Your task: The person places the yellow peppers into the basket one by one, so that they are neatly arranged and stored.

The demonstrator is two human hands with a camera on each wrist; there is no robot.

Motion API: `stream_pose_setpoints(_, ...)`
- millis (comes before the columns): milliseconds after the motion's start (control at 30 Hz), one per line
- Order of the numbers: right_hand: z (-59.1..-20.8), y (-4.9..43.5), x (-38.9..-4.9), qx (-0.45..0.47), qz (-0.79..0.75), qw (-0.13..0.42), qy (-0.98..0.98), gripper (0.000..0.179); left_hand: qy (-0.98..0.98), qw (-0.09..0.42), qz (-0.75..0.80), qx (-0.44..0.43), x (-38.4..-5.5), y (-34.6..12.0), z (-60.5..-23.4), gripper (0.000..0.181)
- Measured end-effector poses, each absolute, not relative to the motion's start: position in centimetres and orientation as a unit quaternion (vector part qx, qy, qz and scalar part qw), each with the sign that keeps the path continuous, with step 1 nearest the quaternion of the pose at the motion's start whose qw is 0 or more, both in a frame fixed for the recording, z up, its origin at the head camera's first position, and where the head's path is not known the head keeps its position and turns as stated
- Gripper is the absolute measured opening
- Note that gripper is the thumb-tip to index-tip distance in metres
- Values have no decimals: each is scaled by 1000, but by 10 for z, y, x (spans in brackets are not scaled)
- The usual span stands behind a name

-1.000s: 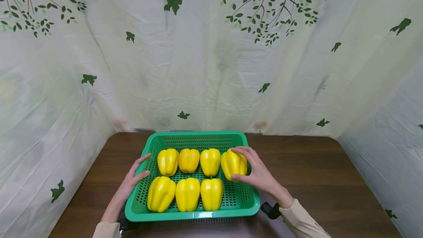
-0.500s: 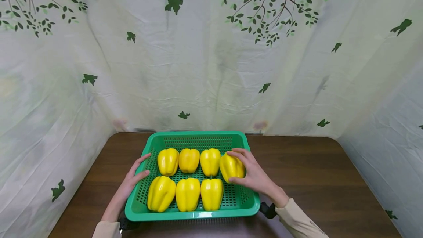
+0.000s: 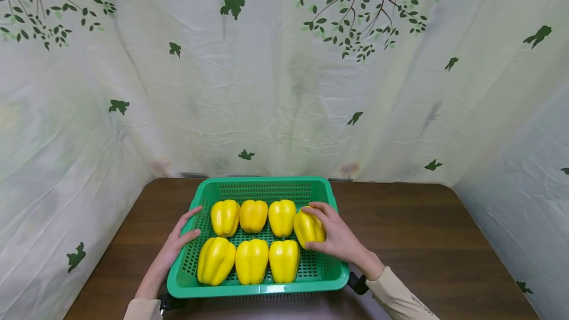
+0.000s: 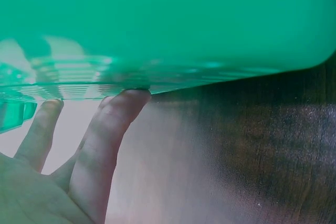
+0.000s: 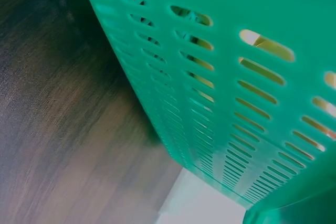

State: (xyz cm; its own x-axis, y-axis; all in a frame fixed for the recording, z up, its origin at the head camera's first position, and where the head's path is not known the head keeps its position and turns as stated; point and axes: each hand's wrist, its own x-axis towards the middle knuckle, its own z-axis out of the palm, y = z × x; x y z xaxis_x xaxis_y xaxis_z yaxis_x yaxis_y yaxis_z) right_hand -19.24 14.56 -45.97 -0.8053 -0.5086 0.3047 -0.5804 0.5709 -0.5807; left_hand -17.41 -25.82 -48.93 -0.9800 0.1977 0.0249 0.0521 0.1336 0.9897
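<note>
A green slotted plastic basket [image 3: 258, 290] holds several yellow bell peppers [image 3: 252, 261] in two rows. My right hand [image 3: 334, 233] grips the bell pepper [image 3: 306, 227] at the right end of the back row, thumb on its near side and fingers over its far side. My left hand [image 3: 175, 241] holds the basket's left edge, with thumb and forefinger over the rim. In the left wrist view, other fingers [image 4: 100, 150] meet the basket's outer wall from below. The right wrist view shows the basket's slotted wall [image 5: 247, 103], with bits of yellow behind it; the right hand is mostly hidden there.
The basket stands on a dark brown wooden table [image 3: 400, 231], which extends to both sides of it. Pale cloth [image 3: 284, 88] printed with leaves and branches hangs behind the table and along its sides. Inside the basket, bare slotted floor [image 3: 308, 265] shows at the front right.
My right hand has moved slightly left and toward me with its bell pepper, bringing it nearer the neighbouring one and away from the basket's right wall. The left hand stays in place.
</note>
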Motion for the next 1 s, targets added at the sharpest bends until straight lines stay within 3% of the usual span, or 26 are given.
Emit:
stream_pose_setpoints(800,-467,138,-192,324,212,83,-918,73,759,31,642,106,-175,-259,-493,50)
stream_pose_setpoints(1000,-467,139,-192,323,210,88,-919,65,757,39,644,103,-175,-259,-491,51)
